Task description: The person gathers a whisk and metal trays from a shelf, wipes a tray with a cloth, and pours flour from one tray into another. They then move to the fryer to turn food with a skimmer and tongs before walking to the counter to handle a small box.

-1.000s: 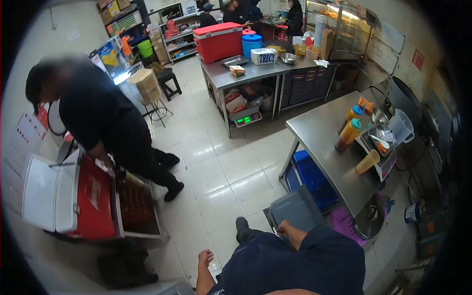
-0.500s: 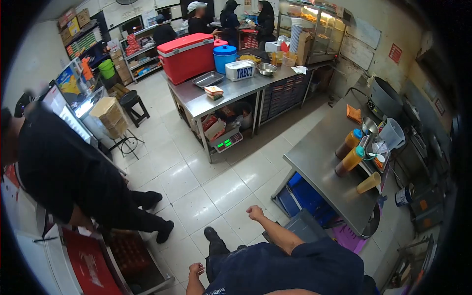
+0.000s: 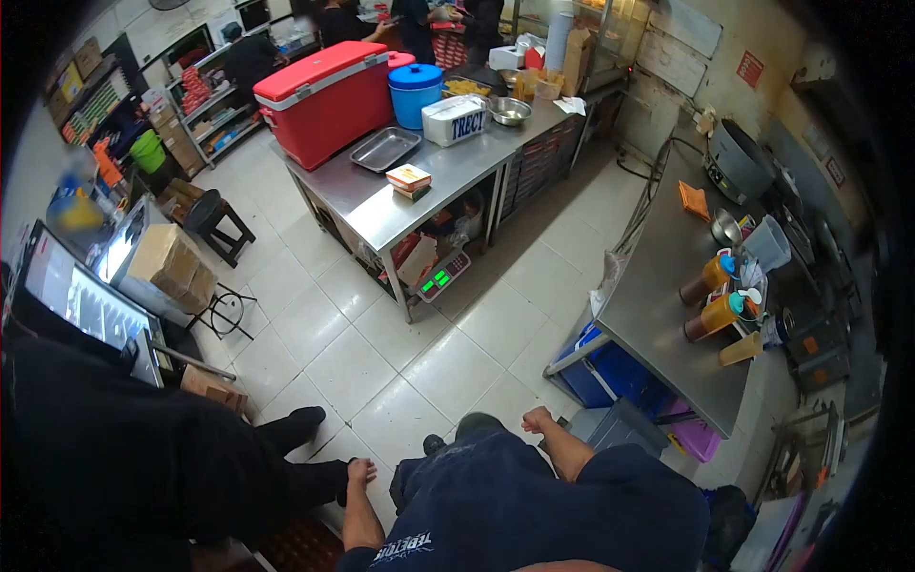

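Observation:
My left hand (image 3: 361,470) hangs low in front of my body, its fingers loosely bent and a little apart, holding nothing. It is close to the dark trouser leg of a person (image 3: 105,429) at the left. My right hand (image 3: 538,418) is out ahead of me, curled into a fist with no object showing in it. Just beyond it stand a grey bin (image 3: 620,429) and a blue crate (image 3: 583,381) under the right-hand steel table (image 3: 648,315). Neither hand touches a tool or a container.
A steel table (image 3: 357,210) ahead carries a red cooler (image 3: 329,110), a blue drum (image 3: 416,100), a metal tray (image 3: 385,149) and a small stack of boxes (image 3: 409,178). Sauce bottles (image 3: 713,316) stand on the right table. Stools, a carton (image 3: 172,267) and co-workers are farther back. Tiled floor (image 3: 353,353) lies between.
I have moved forward, so the tables appear closer. Both hands have swung slightly with the step. The person at the left now fills more of the lower left.

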`<state>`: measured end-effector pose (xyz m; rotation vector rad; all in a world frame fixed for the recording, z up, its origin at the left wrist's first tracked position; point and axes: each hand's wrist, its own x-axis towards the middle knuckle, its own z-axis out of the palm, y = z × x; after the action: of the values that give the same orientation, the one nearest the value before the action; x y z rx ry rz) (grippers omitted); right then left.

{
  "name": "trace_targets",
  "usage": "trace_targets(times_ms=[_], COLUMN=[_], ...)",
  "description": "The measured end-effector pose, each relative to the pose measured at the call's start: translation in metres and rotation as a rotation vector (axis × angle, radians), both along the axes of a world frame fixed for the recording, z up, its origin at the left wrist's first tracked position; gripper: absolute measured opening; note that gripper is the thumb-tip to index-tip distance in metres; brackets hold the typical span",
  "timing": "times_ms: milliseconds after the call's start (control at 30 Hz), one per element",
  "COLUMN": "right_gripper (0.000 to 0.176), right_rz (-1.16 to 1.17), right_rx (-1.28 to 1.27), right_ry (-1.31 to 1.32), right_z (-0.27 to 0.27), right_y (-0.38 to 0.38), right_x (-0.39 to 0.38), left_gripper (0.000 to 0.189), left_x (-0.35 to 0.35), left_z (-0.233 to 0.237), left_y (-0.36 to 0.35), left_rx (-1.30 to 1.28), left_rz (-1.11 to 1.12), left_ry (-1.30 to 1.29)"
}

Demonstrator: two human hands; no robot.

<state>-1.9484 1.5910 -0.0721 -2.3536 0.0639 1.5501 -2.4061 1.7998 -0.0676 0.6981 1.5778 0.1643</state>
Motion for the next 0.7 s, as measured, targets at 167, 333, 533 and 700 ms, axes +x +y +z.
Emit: trace_targets(times_ms=[167,333,533,700], right_gripper=[0.013,0.02,0.017,0.02], right_rz=[0.089,0.231,0.385,0.41], right_rx=[-0.035,-0.15,-0.163,0.023], right_ry=[-0.007,-0.108,-0.109,-0.24], right_z=[-0.002,-0.029,-0.008,0.004], right_y=[0.061,0.129,0.251,0.37], right_x=[0.006,0.04,0.119,0.197], left_gripper=[0.019,0.019,0.024,0.025], left_x=[0.048,0.109,0.163,0.211], left_z=[0.035,0.024,-0.001,0.009], left_y=[0.105,0.18,0.246,0.317], left_rx=[0.002,-0.022,-0.115,-0.073], left_rz=[-0.009,-0.037,-0.067,-0.096], left_ry=[-0.024,-0.092,-0.054,-0.022])
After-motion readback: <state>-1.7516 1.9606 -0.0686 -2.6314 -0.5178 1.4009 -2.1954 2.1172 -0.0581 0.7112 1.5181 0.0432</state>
